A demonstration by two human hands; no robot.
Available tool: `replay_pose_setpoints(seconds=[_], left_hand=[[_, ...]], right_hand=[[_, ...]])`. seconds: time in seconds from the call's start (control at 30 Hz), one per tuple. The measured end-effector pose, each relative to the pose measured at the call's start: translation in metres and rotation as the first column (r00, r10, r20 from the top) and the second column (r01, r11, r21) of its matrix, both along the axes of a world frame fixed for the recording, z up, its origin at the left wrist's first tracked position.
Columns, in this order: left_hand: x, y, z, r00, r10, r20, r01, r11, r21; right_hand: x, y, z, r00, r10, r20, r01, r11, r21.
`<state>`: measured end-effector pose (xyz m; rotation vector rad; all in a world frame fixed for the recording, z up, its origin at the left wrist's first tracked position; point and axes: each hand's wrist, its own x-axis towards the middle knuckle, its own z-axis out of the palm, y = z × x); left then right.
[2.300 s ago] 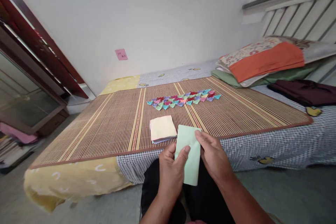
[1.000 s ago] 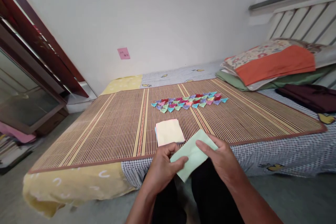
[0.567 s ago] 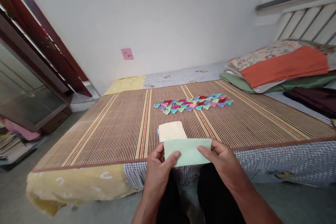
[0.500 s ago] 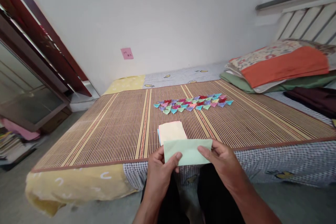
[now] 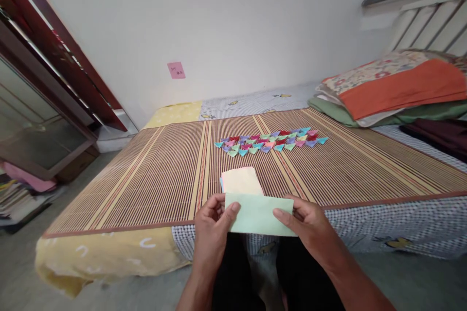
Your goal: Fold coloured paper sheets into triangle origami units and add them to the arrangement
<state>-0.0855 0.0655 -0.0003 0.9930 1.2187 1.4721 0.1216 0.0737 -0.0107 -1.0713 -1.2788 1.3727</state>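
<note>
A pale green sheet of paper (image 5: 257, 216), a wide rectangle that looks folded, is held up between both hands above the near edge of the bed. My left hand (image 5: 216, 221) pinches its left end, thumb in front and fingers behind. At the right end, my right hand (image 5: 306, 218) grips it the same way, thumb lying on the front face. Just behind the green sheet rests a stack of coloured paper (image 5: 241, 181), cream on top. Farther off, small folded paper pieces (image 5: 270, 143) in many colours stand in several rows.
A striped bamboo mat (image 5: 146, 180) covers the bed. Folded bedding with an orange band (image 5: 404, 90) lies at the right, beside dark cloth (image 5: 438, 138). A pink note (image 5: 176, 70) is stuck on the wall. A glass-panelled door (image 5: 32, 112) stands at the left.
My left hand has shifted a little left along the green paper, its thumb now nearer the left end. The paper sits slightly lower. The view has moved slightly.
</note>
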Motion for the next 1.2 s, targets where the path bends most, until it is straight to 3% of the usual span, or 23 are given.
replay_pose_setpoints(seconds=[0.13,0.23,0.33,0.43,0.5,0.6,0.73,0.87,0.97,1.03,1.13,1.2], left_hand=[[-0.005,0.000,0.007,0.998,-0.058,-0.028,0.057,0.997,-0.056],[-0.008,0.001,0.005,0.999,-0.038,0.035,0.040,0.997,-0.058],[-0.013,0.005,0.000,0.993,0.037,0.114,-0.032,0.998,-0.050],[-0.016,0.007,-0.006,0.965,0.070,0.252,-0.082,0.996,0.038],[-0.012,0.004,-0.010,0.951,-0.032,0.307,0.001,0.995,0.101],[0.006,-0.007,-0.016,0.959,-0.176,0.224,0.174,0.984,0.025],[0.027,-0.014,-0.016,0.982,-0.052,0.180,0.057,0.998,-0.020],[0.026,-0.009,-0.009,0.966,-0.059,0.250,0.070,0.997,-0.036],[0.021,-0.005,-0.005,0.958,-0.046,0.282,0.064,0.996,-0.057],[0.018,-0.002,-0.004,0.955,-0.013,0.296,0.036,0.997,-0.070],[0.015,-0.001,-0.004,0.951,0.016,0.310,0.010,0.997,-0.082],[0.014,0.000,-0.005,0.953,0.004,0.302,0.024,0.996,-0.088]], right_hand=[[-0.002,-0.001,0.004,0.993,0.121,0.008,-0.121,0.993,-0.011],[-0.004,-0.001,0.005,0.992,0.127,0.005,-0.127,0.992,-0.008],[-0.005,0.001,0.004,0.997,0.068,-0.018,-0.069,0.998,-0.013],[-0.010,0.005,0.004,0.993,-0.083,-0.083,0.080,0.996,-0.042],[-0.017,0.008,0.004,0.976,-0.175,-0.129,0.170,0.984,-0.051],[-0.031,0.009,0.005,0.960,-0.219,-0.175,0.214,0.976,-0.045],[-0.045,0.005,0.009,0.978,-0.144,-0.151,0.140,0.990,-0.034],[-0.041,0.007,0.007,0.991,-0.078,-0.113,0.080,0.997,0.015],[-0.029,0.009,0.004,0.989,-0.140,-0.048,0.145,0.982,0.124],[-0.021,0.010,0.004,0.980,-0.192,0.056,0.169,0.943,0.285],[-0.013,0.008,0.006,0.931,-0.205,0.303,0.007,0.837,0.547],[-0.011,0.007,0.008,0.892,-0.203,0.403,-0.104,0.778,0.620]])
